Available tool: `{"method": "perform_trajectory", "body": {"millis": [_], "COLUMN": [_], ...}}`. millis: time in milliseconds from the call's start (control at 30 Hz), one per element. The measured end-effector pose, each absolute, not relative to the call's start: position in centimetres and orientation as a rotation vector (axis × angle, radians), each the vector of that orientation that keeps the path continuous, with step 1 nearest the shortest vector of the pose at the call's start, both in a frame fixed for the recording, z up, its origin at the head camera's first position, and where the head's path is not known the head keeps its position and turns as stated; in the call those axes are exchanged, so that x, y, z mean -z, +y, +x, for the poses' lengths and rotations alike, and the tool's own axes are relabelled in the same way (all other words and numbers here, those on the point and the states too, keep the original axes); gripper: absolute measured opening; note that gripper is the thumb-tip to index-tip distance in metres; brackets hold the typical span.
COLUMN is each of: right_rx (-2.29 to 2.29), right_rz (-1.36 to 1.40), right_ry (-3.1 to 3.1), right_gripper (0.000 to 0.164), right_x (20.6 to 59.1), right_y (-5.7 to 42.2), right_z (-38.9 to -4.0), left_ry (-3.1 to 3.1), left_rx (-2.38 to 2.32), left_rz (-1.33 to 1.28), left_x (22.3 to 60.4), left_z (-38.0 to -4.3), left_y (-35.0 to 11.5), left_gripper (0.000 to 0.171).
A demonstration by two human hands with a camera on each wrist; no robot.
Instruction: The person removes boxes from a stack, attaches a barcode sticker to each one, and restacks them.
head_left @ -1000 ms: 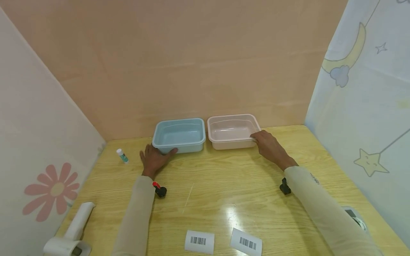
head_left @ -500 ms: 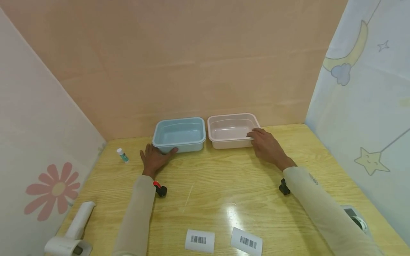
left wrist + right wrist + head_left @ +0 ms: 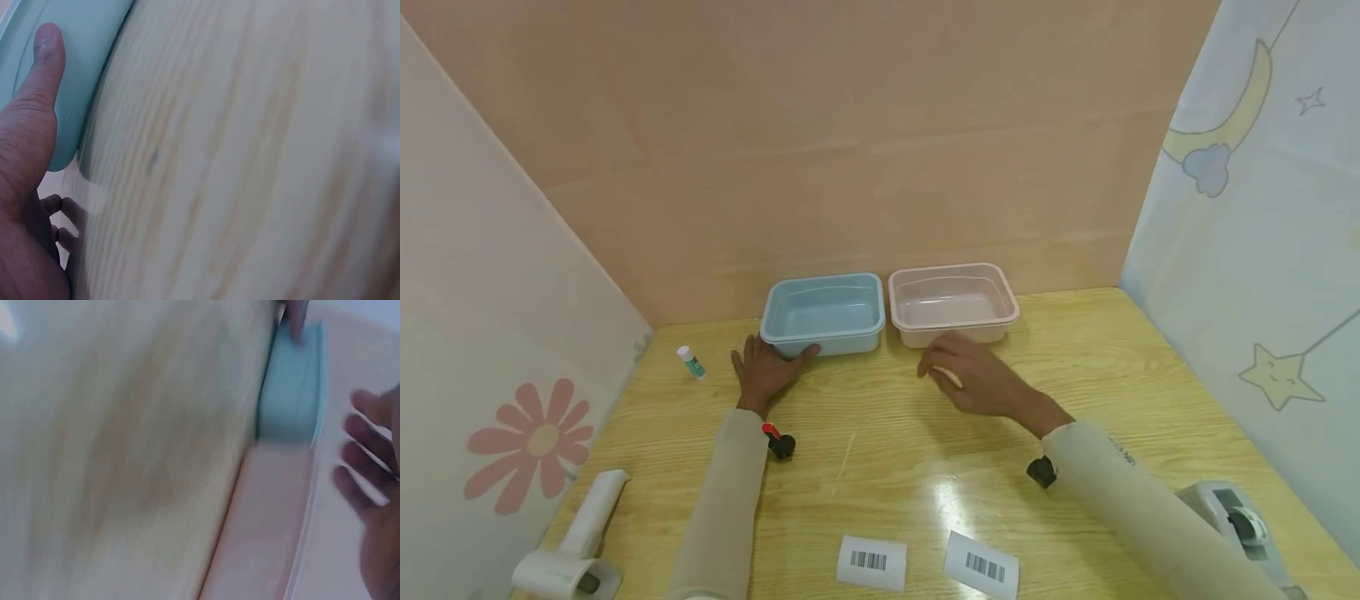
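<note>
A light blue plastic basin (image 3: 823, 343) stands at the back of the wooden table. Spread at its front left corner, my left hand (image 3: 765, 375) touches it, the straight thumb lying along the front wall. In the left wrist view that thumb (image 3: 45, 69) presses the blue basin (image 3: 78, 75), with the other fingers lower down, partly hidden by the palm. Beside it is a pale pink basin (image 3: 917, 337), nothing visible inside. My right hand (image 3: 977, 379) hovers in front of the pink basin, fingers loosely bent and holding nothing; the right wrist view is blurred.
A glue stick (image 3: 691, 362) lies left of the blue basin. Near the front are two barcode labels (image 3: 871, 575) (image 3: 981, 577). A white handheld scanner (image 3: 580, 533) lies front left, a grey tape-dispenser-like device (image 3: 1232, 517) front right. Walls enclose the back and both sides.
My right hand has let go of the pink basin's front right rim and moved left and toward me. The left hand stays at the blue basin's corner.
</note>
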State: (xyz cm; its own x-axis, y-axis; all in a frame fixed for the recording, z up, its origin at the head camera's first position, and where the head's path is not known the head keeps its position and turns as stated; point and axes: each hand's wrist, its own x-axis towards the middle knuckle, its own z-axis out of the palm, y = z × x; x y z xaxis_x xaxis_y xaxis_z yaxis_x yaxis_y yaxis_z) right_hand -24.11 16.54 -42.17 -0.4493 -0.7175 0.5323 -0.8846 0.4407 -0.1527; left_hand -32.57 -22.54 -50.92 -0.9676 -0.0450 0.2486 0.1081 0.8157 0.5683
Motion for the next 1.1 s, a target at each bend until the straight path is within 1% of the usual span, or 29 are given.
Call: {"method": "perform_trajectory", "body": {"millis": [67, 133, 200, 267, 367, 433, 467, 633, 833, 933, 1100], "right_rx": [-0.59, -0.515, -0.404, -0.284, -0.138, -0.036, 0.004, 0.092, -0.027, -0.192, -0.594], "right_rz": [1.542, 1.732, 1.921, 2.058, 2.139, 2.129, 2.114, 2.057, 2.047, 2.071, 2.169], "right_ry": [-2.414, -2.5, -2.522, -2.53, -2.561, -2.582, -2.587, -2.587, -2.668, -2.736, -2.783], "right_gripper": [0.016, 0.024, 0.033, 0.047, 0.069, 0.078, 0.08, 0.074, 0.07, 0.057, 0.024], "right_x": [42.1, 42.0, 42.2, 42.3, 42.6, 42.7, 42.8, 43.0, 43.1, 43.2, 43.6], "right_y": [14.3, 12.3, 10.5, 9.1, 7.7, 7.2, 7.0, 6.8, 6.8, 7.0, 7.5], "right_z": [-21.8, -19.6, -17.6, -15.9, -14.1, -13.5, -13.2, -12.8, -12.7, -12.8, -13.4], "left_ry": [-2.758, -2.758, -2.753, -2.751, -2.761, -2.768, -2.77, -2.763, -2.777, -2.785, -2.778], "left_rx": [0.875, 0.879, 0.888, 0.894, 0.894, 0.889, 0.888, 0.889, 0.874, 0.855, 0.874], "left_rz": [-0.04, -0.035, -0.033, -0.024, -0.017, -0.011, -0.017, -0.036, -0.04, -0.046, -0.051], "left_x": [50.8, 50.6, 50.3, 50.2, 50.1, 50.2, 50.2, 50.2, 49.9, 49.7, 49.8], "left_z": [-32.5, -32.3, -32.1, -32.0, -31.9, -31.9, -31.9, -31.8, -31.6, -31.6, -31.6], "left_y": [-22.5, -22.3, -22.2, -22.2, -22.1, -22.1, -22.1, -21.8, -21.6, -21.6, -22.0], "left_gripper": [0.109, 0.109, 0.108, 0.108, 0.109, 0.109, 0.11, 0.11, 0.11, 0.111, 0.112]}}
